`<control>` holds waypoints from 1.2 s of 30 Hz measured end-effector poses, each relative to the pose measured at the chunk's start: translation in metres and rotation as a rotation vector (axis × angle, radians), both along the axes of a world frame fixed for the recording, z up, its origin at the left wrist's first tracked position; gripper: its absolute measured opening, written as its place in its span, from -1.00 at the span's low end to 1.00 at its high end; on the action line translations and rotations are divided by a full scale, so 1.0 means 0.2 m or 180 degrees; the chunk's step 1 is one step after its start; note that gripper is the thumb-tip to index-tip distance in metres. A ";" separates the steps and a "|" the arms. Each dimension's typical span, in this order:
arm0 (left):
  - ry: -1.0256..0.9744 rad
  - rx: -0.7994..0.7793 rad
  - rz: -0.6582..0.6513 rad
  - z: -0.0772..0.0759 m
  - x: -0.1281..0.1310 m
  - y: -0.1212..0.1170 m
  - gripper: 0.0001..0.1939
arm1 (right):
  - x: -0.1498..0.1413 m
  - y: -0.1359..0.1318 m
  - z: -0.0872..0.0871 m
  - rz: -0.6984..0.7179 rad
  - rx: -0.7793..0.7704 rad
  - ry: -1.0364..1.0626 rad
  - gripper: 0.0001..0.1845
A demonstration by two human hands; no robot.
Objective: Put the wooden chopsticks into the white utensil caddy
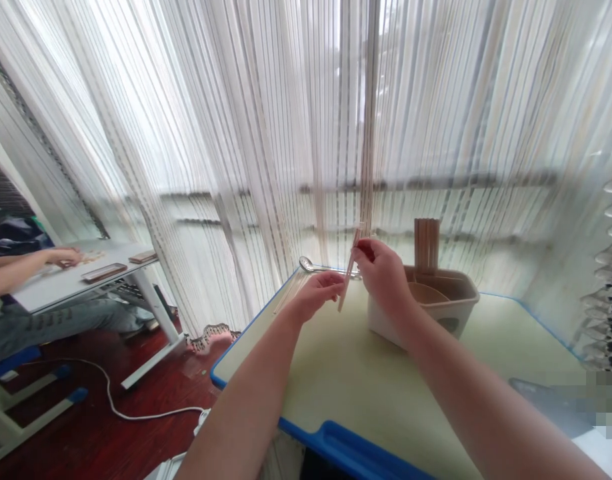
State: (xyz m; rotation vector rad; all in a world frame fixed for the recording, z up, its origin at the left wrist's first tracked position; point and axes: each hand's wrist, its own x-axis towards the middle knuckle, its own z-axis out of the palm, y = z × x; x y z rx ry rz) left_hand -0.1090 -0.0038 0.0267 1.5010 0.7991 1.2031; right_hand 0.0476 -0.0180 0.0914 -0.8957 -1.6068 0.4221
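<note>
In front of me a few thin wooden chopsticks (350, 277) stand nearly upright, tilted a little, between my two hands. My right hand (383, 267) pinches them near their upper part. Lower down, the closed fingers of my left hand (320, 293) meet the same chopsticks. Just right of my right hand is a beige utensil holder (453, 303) with compartments, its near left side partly covered by my forearm. A bundle of brown chopsticks (427, 245) stands in its back part. Behind my left hand lie a slotted metal spoon (306, 264) and loose pale chopsticks (289, 291).
The cream table (346, 373) has a raised blue edge (336, 443). A dark flat object (549, 400) lies at its right. Sheer striped curtains (286, 133) hang behind. On the left, another person's hands (63, 257) work at a white table (51, 287); a white cable (109, 393) crosses the floor.
</note>
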 end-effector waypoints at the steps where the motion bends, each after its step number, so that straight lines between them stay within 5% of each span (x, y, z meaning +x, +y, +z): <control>1: -0.0037 -0.0038 -0.0057 0.00 0.00 -0.01 -0.66 | 0.01 0.00 0.01 0.0039 -0.0023 0.0076 -0.74; 10: 0.0371 -0.0236 -0.0232 -0.01 0.02 -0.01 -0.59 | 0.09 -0.01 0.09 0.0203 -0.0135 0.0414 -0.77; 20: 0.0979 0.1381 0.1396 -0.04 0.09 -0.01 -0.70 | 0.13 -0.02 0.15 0.0212 0.0157 0.0451 -0.85; 30: 0.1104 0.2512 0.1820 0.17 0.38 -0.04 -0.79 | 0.27 -0.12 0.29 0.0099 0.0766 0.0761 -0.81; 33: 0.0509 0.2297 0.2530 0.22 0.43 -0.02 -0.70 | 0.29 -0.14 0.31 -0.0144 0.0763 0.0631 -0.81; 36: 0.0191 0.1332 0.3060 0.30 0.43 0.07 -0.63 | 0.31 -0.13 0.31 -0.0362 0.0666 0.0358 -0.81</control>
